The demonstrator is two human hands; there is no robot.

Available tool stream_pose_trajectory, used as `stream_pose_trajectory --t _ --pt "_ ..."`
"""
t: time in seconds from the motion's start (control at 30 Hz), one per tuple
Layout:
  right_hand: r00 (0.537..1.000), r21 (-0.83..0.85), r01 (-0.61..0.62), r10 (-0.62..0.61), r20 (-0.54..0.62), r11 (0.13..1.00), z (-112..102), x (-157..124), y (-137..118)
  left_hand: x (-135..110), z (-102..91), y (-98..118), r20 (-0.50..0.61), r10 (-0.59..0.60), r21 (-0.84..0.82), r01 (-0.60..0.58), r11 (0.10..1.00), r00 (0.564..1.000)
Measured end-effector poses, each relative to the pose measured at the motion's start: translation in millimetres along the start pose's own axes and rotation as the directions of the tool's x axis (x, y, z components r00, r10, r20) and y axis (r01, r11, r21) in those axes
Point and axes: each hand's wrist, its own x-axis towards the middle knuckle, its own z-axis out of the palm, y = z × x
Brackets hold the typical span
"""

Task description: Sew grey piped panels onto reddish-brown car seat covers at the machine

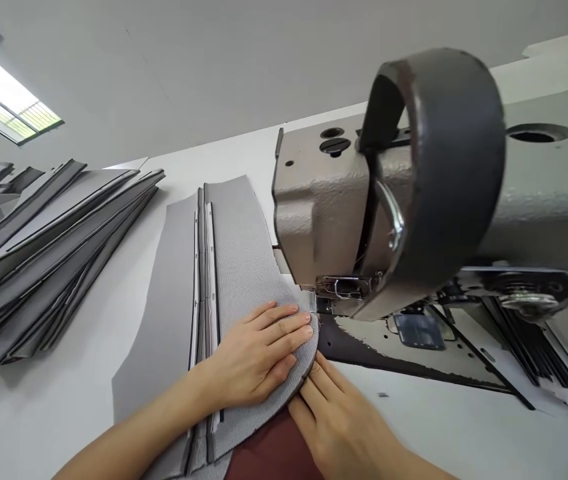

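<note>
A grey padded fabric panel (237,267), with a seam and thin strips running along it, lies on the white table at the sewing machine (324,200). My left hand (259,357) rests flat on its rounded end with the fingers stretched out. At the curved edge, my right hand (331,413) has its fingers pressed together, gripping the panel's rim; some fingertips are hidden beneath it. The rounded edge meets the machine's presser foot area (323,303), where the needle cannot be made out. Dark red material (274,450) shows under the panel, near my right hand.
A fanned pile of similar grey panels (79,247) lies to the left on the white table (64,407). The machine's thick dark curved guard (457,167) juts toward me. Several dark strips (529,347) lie behind the machine bed at right.
</note>
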Motion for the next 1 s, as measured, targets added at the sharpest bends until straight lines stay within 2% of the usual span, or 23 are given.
stream_pose_trajectory --t 0.2,0.43,0.63,0.8,1.0 --pt "0.992 0.006 -0.049 0.049 -0.118 0.999 8.3 1.2 0.0 2.4 -5.9 -2.0 0.027 0.002 -0.037 -0.001 0.999 1.000" --pt "0.987 0.008 -0.059 0.060 -0.152 0.998 12.4 1.4 -0.5 5.6 -11.8 -0.7 0.105 -0.016 -0.004 0.016 1.000 0.994" --pt "0.977 0.022 -0.084 0.087 -0.194 0.996 10.1 5.5 -0.5 11.0 -17.7 1.4 0.085 -0.005 0.020 0.003 1.000 0.996" --pt "0.986 0.024 -0.078 0.080 -0.147 0.997 9.1 3.7 0.2 12.2 -18.4 1.8 0.079 0.003 0.022 -0.005 1.000 0.997" --pt "0.999 0.043 -0.012 0.013 -0.036 0.999 2.7 1.3 4.6 8.0 -9.2 -0.8 0.060 0.016 -0.005 -0.015 1.000 0.998"
